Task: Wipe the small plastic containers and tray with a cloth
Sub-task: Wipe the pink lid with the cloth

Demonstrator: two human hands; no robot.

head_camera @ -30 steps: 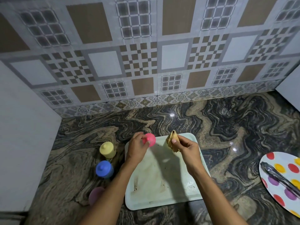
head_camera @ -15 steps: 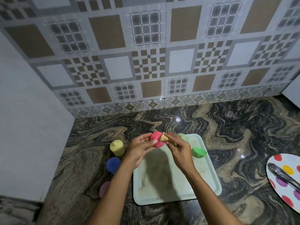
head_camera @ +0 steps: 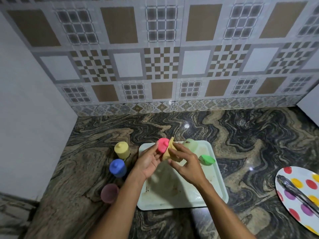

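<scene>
Pink container (head_camera: 162, 145) is up in the left hand (head_camera: 148, 161), fingertips curled round it, above the far end of the tray (head_camera: 215, 195), its knobbed top tipped toward us. The yellow cloth (head_camera: 170, 151), pinched by the right hand (head_camera: 186, 163), presses its right flank. Small, smooth, bright plastic.

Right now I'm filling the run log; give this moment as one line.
step: wiping pink lid | left hand: holds pink lid | right hand: holds yellow cloth against it | tray: stained
</scene>
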